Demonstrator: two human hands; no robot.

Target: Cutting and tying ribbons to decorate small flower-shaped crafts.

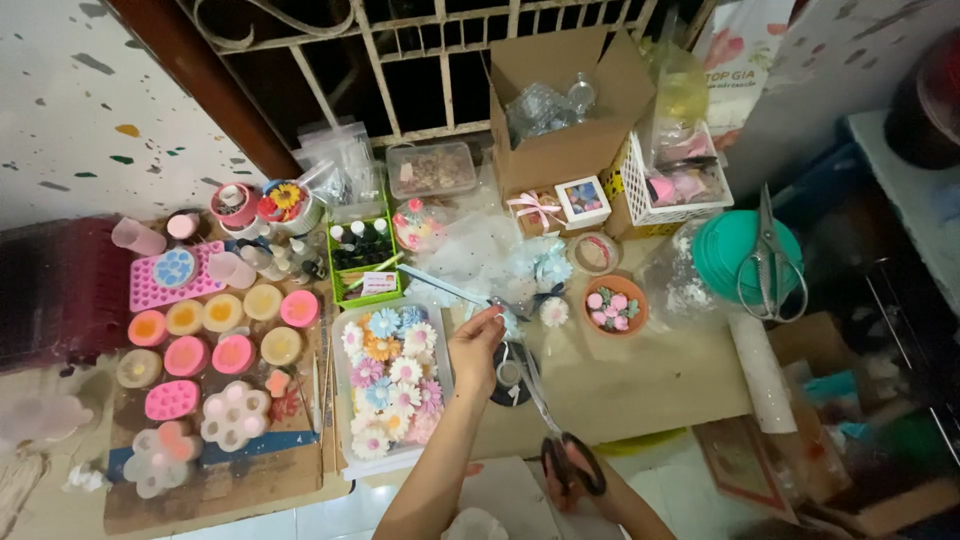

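Observation:
My left hand (474,352) reaches forward over the low brown table (640,380) and pinches the top of a small clear-wrapped flower bundle (512,322). My right hand (572,478) is near the bottom edge, gripping black-handled scissors (540,400) whose blades point up toward the pinched bundle. Under the blades lies a dark tape roll (508,378). Just left of my left hand sits a white tray (342,420) filled with several colourful flower-shaped pieces (392,385).
Pink and yellow moulds (215,345) cover the left side. A green basket of small bottles (362,255), an open cardboard box (560,100), a white basket (675,185), a clay bowl of small flowers (614,305) and a teal lid with metal scissors (768,260) stand behind.

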